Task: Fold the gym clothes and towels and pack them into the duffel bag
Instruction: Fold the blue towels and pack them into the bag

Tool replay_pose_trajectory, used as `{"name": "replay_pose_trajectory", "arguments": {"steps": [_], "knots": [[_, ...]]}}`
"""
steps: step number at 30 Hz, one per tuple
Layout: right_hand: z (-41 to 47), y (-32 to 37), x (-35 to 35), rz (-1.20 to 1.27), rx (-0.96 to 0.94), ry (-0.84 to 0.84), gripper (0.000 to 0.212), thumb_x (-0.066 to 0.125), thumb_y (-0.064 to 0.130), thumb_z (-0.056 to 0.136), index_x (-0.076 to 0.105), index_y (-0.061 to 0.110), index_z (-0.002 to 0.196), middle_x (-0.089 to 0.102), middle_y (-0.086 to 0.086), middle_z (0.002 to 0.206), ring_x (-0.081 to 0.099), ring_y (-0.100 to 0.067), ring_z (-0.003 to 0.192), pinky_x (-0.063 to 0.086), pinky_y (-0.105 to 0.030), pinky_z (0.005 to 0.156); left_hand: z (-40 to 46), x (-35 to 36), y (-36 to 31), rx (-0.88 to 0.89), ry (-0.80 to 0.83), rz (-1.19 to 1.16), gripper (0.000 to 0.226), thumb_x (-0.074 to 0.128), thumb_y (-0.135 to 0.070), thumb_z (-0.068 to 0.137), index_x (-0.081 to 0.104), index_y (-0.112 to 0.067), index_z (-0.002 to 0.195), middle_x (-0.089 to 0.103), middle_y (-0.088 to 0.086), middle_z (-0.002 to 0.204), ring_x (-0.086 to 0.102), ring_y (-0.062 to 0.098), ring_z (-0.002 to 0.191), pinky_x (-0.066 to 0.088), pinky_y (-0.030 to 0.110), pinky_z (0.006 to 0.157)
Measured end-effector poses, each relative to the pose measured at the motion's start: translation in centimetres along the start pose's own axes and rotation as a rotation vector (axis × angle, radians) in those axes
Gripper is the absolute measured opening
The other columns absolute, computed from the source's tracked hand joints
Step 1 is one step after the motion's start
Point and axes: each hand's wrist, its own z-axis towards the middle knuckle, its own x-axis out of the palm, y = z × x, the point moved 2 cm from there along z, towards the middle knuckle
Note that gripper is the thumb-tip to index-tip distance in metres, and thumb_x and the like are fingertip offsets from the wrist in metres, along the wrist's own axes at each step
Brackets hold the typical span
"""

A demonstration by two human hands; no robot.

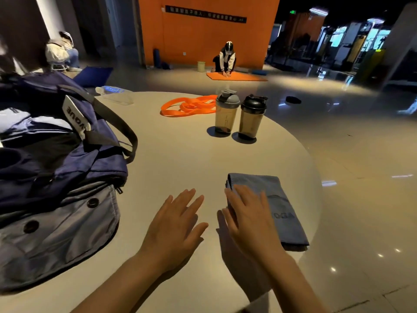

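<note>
- Nearest the camera, two bare forearms reach forward over a round white table [180, 159].
- The left hand [174, 229] hangs just above the tabletop with its fingers straight and spread, holding nothing and touching nothing that I can make out.
- The right hand [249, 219] lies flat on the near left part of a folded blue towel [274, 204], fingers straight and pressing down on the cloth; the thumb sits at the towel's left edge.
- The two hands are close side by side but apart, with a strip of bare table between them.
- The towel lies near the table's right rim as a long narrow rectangle, with dark lettering on its top face that is too blurred to read.
- To the left, a navy and grey duffel bag [56, 199] sits on the table with its top open; folded dark and pale clothes [33, 129] show inside, and a black strap [117, 123] arches over its right side.
- Further back, two shaker bottles [239, 114] stand upright just beside each other, one with a grey lid, one with a black lid.
- Behind them lies a loose orange resistance band [189, 106], and a clear plastic water bottle [115, 93] lies on its side at the far left edge.
- Beyond the table, a person [226, 58] kneels on an orange mat [237, 76] in front of an orange wall [203, 37].
</note>
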Motion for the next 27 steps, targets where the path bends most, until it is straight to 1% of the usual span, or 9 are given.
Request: {"name": "replay_pose_trajectory", "arguments": {"steps": [2, 3, 5, 8, 12, 15, 18, 23, 27], "knots": [[0.6, 4.1, 1.6, 0.077, -0.154, 0.127, 0.065, 0.013, 0.051, 0.090, 0.045, 0.022, 0.140, 0.042, -0.002, 0.148, 0.035, -0.025, 0.139, 0.013, -0.049, 0.114, -1.8, -1.9, 2.5, -0.050, -0.083, 0.088, 0.069, 0.012, -0.060, 0.097, 0.050, -0.021, 0.139, 0.044, 0.004, 0.147, 0.045, 0.025, 0.133, 0.024, 0.048, 0.110], [1.0, 6.0, 2.4, 0.101, -0.224, 0.195, 0.063, 0.012, 0.052, 0.093, 0.037, 0.025, 0.145, 0.033, 0.001, 0.153, 0.026, -0.023, 0.143, 0.006, -0.045, 0.116, -2.6, -2.9, 4.0, -0.088, -0.106, 0.136, 0.068, 0.013, -0.058, 0.098, 0.054, -0.019, 0.136, 0.048, 0.007, 0.144, 0.048, 0.028, 0.131, 0.026, 0.052, 0.110], [1.6, 9.3, 4.2, 0.138, -0.326, 0.259, 0.052, 0.018, 0.049, 0.101, 0.027, 0.030, 0.148, 0.022, 0.006, 0.157, 0.014, -0.017, 0.146, -0.003, -0.040, 0.116, -4.4, -5.1, 7.5, -0.186, -0.174, 0.211, 0.064, 0.018, -0.057, 0.097, 0.056, -0.020, 0.133, 0.049, 0.009, 0.143, 0.046, 0.029, 0.132, 0.018, 0.054, 0.114], [3.6, 14.3, 6.1, 0.189, -0.413, 0.234, 0.048, 0.029, 0.045, 0.102, 0.028, 0.031, 0.147, 0.026, 0.002, 0.156, 0.021, -0.020, 0.143, 0.008, -0.043, 0.117, -5.8, -8.4, 13.5, -0.356, -0.220, 0.357, 0.063, 0.025, -0.058, 0.092, 0.054, -0.023, 0.135, 0.044, 0.011, 0.146, 0.036, 0.029, 0.137, 0.006, 0.058, 0.111], [9.1, 19.0, 8.0, 0.240, -0.471, 0.225, 0.062, 0.045, 0.039, 0.091, 0.032, 0.019, 0.148, 0.031, -0.015, 0.152, 0.034, -0.036, 0.135, 0.033, -0.049, 0.107, -7.3, -9.9, 20.3, -0.574, -0.050, 0.392, 0.077, 0.017, -0.071, 0.083, 0.032, -0.033, 0.147, 0.029, 0.005, 0.156, 0.021, 0.030, 0.144, 0.005, 0.067, 0.108], [12.0, 21.2, 9.2, 0.282, -0.434, 0.225, 0.064, 0.052, 0.033, 0.094, 0.024, 0.023, 0.151, 0.021, -0.011, 0.157, 0.023, -0.033, 0.140, 0.024, -0.039, 0.113, -8.2, -8.3, 22.2, -0.566, -0.003, 0.383, 0.074, 0.020, -0.072, 0.083, 0.036, -0.035, 0.146, 0.037, 0.005, 0.152, 0.036, 0.036, 0.137, 0.013, 0.068, 0.104], [12.4, 22.5, 10.6, 0.289, -0.423, 0.222, 0.064, 0.051, 0.035, 0.094, 0.024, 0.022, 0.151, 0.026, -0.010, 0.154, 0.026, -0.031, 0.139, 0.024, -0.037, 0.112, -8.3, -8.2, 22.4, -0.529, -0.055, 0.416, 0.067, 0.032, -0.065, 0.084, 0.045, -0.033, 0.141, 0.048, 0.007, 0.144, 0.050, 0.039, 0.126, 0.016, 0.064, 0.100], [11.5, 21.8, 11.9, 0.244, -0.356, 0.186, 0.067, 0.033, 0.055, 0.088, 0.021, 0.035, 0.150, 0.035, 0.003, 0.150, 0.034, -0.019, 0.136, 0.031, -0.035, 0.103, -8.7, -8.2, 21.8, -0.498, -0.096, 0.422, 0.067, 0.033, -0.064, 0.084, 0.046, -0.031, 0.140, 0.050, 0.009, 0.142, 0.053, 0.039, 0.123, 0.016, 0.057, 0.101], [9.9, 21.5, 11.6, 0.255, -0.329, 0.172, 0.066, 0.028, 0.056, 0.087, 0.019, 0.038, 0.149, 0.038, 0.008, 0.146, 0.036, -0.015, 0.132, 0.027, -0.035, 0.103, -9.5, -7.8, 21.0, -0.468, -0.092, 0.394, 0.067, 0.036, -0.064, 0.083, 0.040, -0.031, 0.142, 0.046, 0.010, 0.145, 0.049, 0.040, 0.125, 0.017, 0.054, 0.104]]}}
